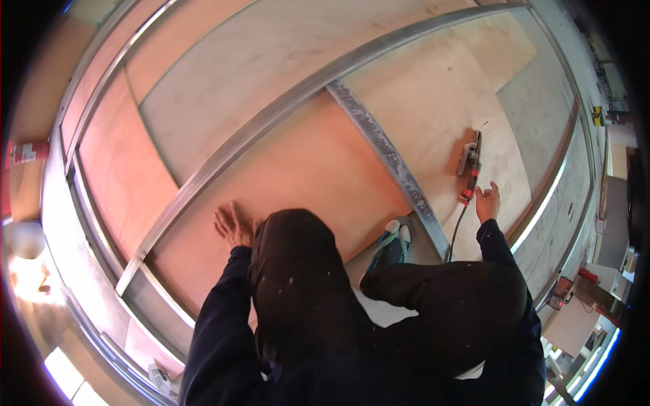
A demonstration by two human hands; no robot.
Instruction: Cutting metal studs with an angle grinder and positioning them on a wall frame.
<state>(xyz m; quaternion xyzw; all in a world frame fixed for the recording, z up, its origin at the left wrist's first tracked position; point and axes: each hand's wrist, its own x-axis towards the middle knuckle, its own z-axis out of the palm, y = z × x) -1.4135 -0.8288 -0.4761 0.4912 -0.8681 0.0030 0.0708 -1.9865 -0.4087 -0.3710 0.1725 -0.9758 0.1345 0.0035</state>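
Observation:
My left hand (234,227) rests on the reddish-brown wooden panel (305,183), its fingers spread and nothing in them. At the right, my right hand (488,201) has its fingers apart beside the rear end of a slim, corded power tool (470,169). The tool is black and red with a metal part along its side, and it lies on a pale wooden sheet (413,88). Its exact kind is hard to make out. A dark cord (458,227) runs from its red end toward my bent leg. Between hand and tool I see a small gap.
A long metal bar (271,122) crosses the panels diagonally, and a shorter grey metal bar (386,149) branches from it. My knees and a strapped shoe (393,245) are close below. Tools and boards (569,291) are at the far right; another person (28,260) appears at the left rim.

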